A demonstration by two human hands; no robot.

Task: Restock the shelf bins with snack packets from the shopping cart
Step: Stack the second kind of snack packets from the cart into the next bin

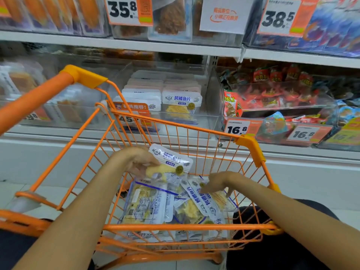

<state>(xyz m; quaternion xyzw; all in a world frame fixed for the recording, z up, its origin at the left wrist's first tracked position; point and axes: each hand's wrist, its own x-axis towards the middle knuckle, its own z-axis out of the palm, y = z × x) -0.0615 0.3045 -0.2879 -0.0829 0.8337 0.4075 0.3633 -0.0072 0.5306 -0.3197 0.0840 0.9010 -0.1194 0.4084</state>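
Note:
Inside the orange wire shopping cart (175,228) lie several white-and-blue fish snack packets (148,203). My left hand (139,160) grips one such packet (171,159) lifted above the pile, its printed face up. My right hand (216,182) reaches down with fingers spread and touches a packet (204,201) lying on the pile. Behind the cart, a clear shelf bin (212,106) holds rows of the same packets (181,103) standing upright.
A bin of red snack packs (272,94) sits to the right, with price tags 16.8 (236,129). Another clear bin (58,106) is at the left behind the cart handle (39,98). An upper shelf (136,44) carries more bins.

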